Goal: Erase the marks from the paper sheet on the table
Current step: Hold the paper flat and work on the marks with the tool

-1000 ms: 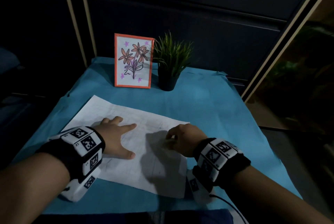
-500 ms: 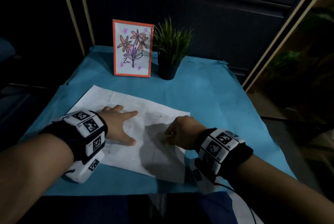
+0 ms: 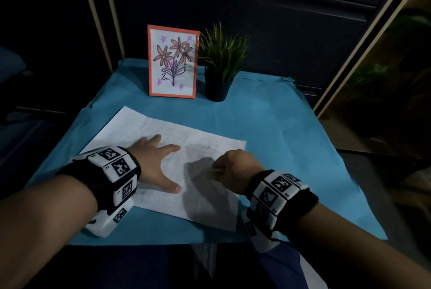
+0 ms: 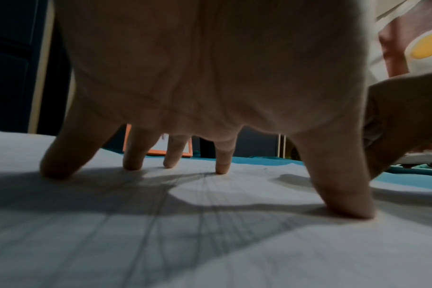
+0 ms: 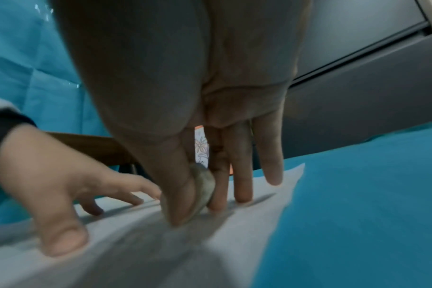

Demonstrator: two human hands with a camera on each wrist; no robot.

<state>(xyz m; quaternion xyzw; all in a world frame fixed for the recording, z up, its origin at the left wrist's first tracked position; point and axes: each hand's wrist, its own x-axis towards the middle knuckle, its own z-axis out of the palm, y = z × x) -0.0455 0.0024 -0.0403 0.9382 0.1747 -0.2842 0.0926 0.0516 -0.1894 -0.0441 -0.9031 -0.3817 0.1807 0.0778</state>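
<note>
A white paper sheet with faint pencil lines lies slanted on the blue-covered table. My left hand is spread flat on the sheet, fingertips and thumb pressing it down. My right hand is curled over the sheet's right half. Its thumb and forefinger pinch a small rounded grey eraser, whose lower edge touches the paper. Faint grey pencil marks run across the sheet under my left palm.
A framed flower drawing with an orange border stands at the back of the table, next to a small potted green plant. Dark cabinet fronts rise behind. The table's near edge is close to my body.
The head view has tilted, so the table sits a little differently in frame. Both hands stay on the sheet; the right hand has shifted slightly over the paper.
</note>
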